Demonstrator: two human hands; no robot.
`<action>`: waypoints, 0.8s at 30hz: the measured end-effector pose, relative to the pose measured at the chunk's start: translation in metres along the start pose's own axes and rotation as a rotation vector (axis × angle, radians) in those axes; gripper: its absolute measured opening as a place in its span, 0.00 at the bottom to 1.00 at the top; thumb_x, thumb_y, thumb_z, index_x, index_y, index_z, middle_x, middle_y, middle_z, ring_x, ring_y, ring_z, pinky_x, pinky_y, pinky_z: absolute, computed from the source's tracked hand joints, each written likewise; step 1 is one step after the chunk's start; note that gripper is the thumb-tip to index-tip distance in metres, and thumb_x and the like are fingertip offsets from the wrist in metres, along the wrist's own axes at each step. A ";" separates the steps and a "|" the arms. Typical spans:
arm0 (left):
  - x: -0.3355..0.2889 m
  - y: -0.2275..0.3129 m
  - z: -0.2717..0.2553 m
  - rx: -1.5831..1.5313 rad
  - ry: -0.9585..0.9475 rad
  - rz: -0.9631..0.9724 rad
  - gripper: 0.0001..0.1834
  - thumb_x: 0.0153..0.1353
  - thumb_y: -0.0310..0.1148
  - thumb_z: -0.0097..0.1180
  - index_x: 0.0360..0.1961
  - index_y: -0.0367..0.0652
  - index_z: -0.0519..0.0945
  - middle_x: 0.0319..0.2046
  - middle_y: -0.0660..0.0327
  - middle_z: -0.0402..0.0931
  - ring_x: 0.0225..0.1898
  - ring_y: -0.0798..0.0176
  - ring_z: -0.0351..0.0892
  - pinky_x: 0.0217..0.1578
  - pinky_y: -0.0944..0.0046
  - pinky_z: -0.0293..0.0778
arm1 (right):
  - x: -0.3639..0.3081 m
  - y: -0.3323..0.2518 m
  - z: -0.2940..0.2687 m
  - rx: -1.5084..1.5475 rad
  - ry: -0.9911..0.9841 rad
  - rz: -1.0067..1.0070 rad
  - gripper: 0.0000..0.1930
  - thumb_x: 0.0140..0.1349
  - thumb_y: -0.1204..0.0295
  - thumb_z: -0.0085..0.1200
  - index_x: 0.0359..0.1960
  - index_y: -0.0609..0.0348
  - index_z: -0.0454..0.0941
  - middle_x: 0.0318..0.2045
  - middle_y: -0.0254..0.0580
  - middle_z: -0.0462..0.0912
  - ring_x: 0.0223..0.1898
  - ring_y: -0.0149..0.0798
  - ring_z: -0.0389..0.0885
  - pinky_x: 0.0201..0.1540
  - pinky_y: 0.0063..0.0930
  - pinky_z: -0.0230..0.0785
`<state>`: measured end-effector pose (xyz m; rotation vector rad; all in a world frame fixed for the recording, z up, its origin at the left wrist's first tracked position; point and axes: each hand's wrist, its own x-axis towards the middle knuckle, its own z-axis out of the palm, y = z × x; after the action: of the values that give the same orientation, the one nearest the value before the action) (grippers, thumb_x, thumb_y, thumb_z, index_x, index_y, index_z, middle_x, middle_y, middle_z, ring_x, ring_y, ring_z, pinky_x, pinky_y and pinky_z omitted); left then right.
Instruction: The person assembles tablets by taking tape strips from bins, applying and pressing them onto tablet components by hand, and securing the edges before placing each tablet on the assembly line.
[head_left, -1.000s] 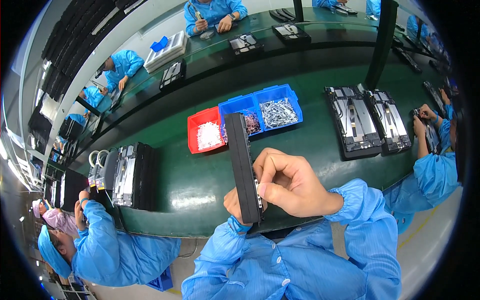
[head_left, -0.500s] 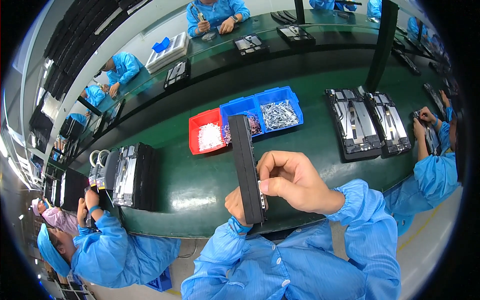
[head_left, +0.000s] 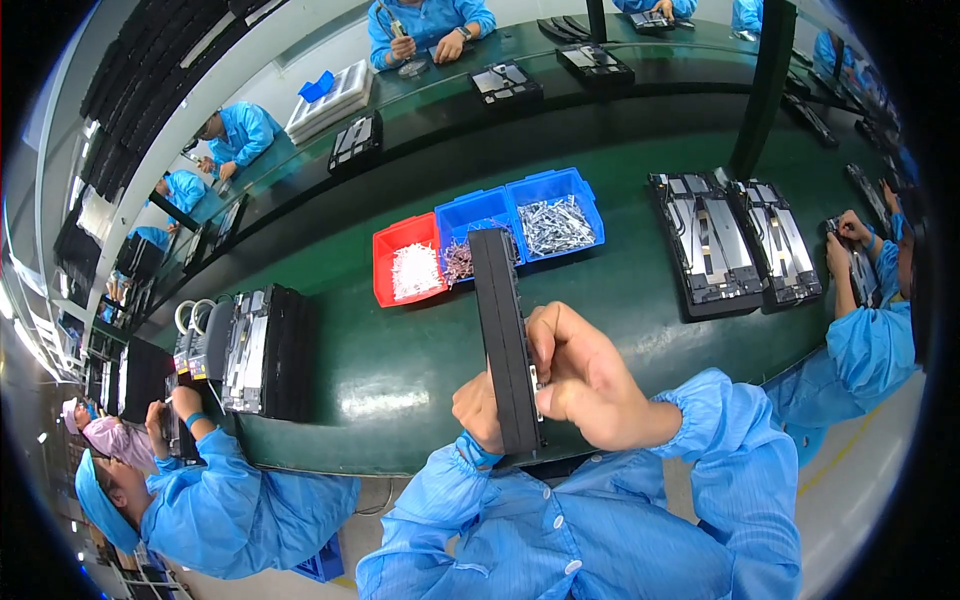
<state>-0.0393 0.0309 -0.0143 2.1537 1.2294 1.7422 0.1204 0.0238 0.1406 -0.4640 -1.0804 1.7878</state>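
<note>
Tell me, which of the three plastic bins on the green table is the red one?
The left bin, holding pale white parts. The two to its right, the middle bin and the right bin, are blue.

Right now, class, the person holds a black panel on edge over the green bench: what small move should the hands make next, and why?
Probably press the right hand's fingertips a little further into the panel edge. The left hand grips the panel upright from behind, and the right fingers pinch at a small pale part on its near edge, which seems only partly seated. That part is too small to identify.
</note>
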 end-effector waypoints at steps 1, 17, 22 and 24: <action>0.002 0.000 0.001 -0.031 0.019 0.009 0.20 0.48 0.26 0.63 0.44 0.29 0.80 0.28 0.56 0.83 0.25 0.58 0.84 0.25 0.64 0.78 | -0.003 0.004 0.000 -0.008 -0.008 -0.057 0.15 0.48 0.79 0.48 0.37 0.55 0.59 0.36 0.35 0.60 0.37 0.28 0.61 0.43 0.24 0.59; 0.007 -0.012 0.004 -0.171 0.052 -0.004 0.12 0.47 0.28 0.67 0.34 0.35 0.83 0.26 0.57 0.82 0.27 0.57 0.85 0.27 0.63 0.79 | 0.003 0.015 -0.005 -0.102 -0.050 -0.121 0.17 0.53 0.77 0.54 0.44 0.59 0.63 0.43 0.39 0.66 0.43 0.31 0.65 0.49 0.28 0.60; 0.012 -0.010 0.004 -0.017 0.064 0.061 0.08 0.47 0.24 0.64 0.31 0.35 0.82 0.23 0.56 0.81 0.22 0.56 0.83 0.23 0.64 0.77 | 0.011 0.007 -0.009 -0.105 -0.057 -0.070 0.13 0.58 0.78 0.51 0.45 0.59 0.66 0.39 0.34 0.71 0.42 0.27 0.70 0.48 0.25 0.65; 0.019 -0.002 0.004 0.018 0.114 0.062 0.07 0.46 0.22 0.63 0.29 0.35 0.81 0.22 0.56 0.80 0.21 0.56 0.82 0.23 0.64 0.77 | 0.013 0.001 -0.010 -0.126 -0.036 -0.033 0.13 0.58 0.78 0.51 0.44 0.60 0.67 0.39 0.34 0.71 0.41 0.26 0.70 0.48 0.24 0.66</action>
<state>-0.0364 0.0454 -0.0023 2.1509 1.2211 1.9107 0.1206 0.0394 0.1363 -0.4892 -1.2241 1.7112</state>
